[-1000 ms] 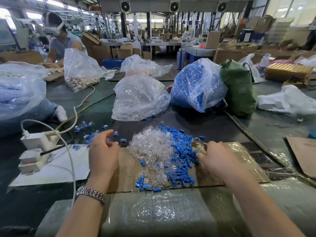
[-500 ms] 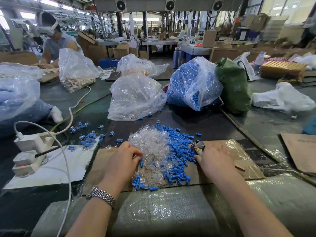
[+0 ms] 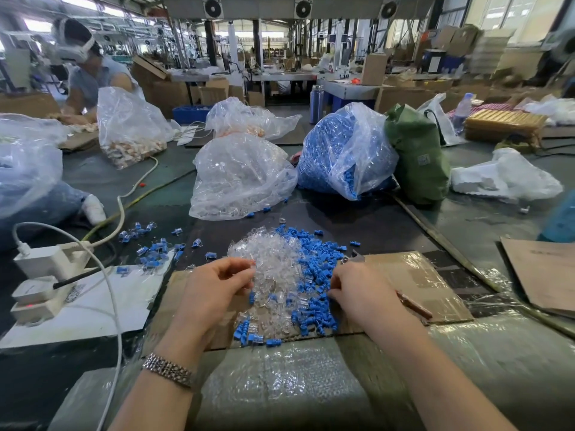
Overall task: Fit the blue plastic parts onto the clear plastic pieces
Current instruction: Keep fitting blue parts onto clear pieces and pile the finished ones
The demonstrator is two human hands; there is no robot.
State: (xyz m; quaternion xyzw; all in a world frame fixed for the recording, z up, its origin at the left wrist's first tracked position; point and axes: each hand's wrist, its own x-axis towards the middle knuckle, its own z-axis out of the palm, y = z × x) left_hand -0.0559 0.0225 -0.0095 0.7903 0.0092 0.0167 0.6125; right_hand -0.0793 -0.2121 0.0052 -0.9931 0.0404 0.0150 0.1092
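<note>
Two hands are seen at the near edge of the surface, over one taped cardboard sheet (image 3: 417, 275). The left hand (image 3: 214, 287), with one metal bracelet (image 3: 168, 370) on its wrist, is placed at the left side of the heap of clear plastic pieces (image 3: 273, 259); its fingers are curled toward the thumb at the heap's edge, and whether a piece is pinched cannot be told. The right hand (image 3: 361, 290) is laid at the right side of the blue plastic parts (image 3: 317, 265), fingers bent down into them; one brown-handled tool (image 3: 413, 304) lies under this hand, and a grip on it cannot be confirmed. The clear and blue pieces are too many to be counted; the two heaps touch, clear to the left, blue to the right.

At the left edge, one white sheet (image 3: 93, 306) and two white power adapters (image 3: 46, 275) are seen, with scattered fitted pieces (image 3: 152, 250) just beyond.

Farther back, two bags stand side by side: one bag of clear pieces (image 3: 239, 178) and one bag of blue parts (image 3: 345, 150). One green bag (image 3: 417, 157) is set just right of them. At the far left corner, one person (image 3: 90, 76) in a headset is seated.
</note>
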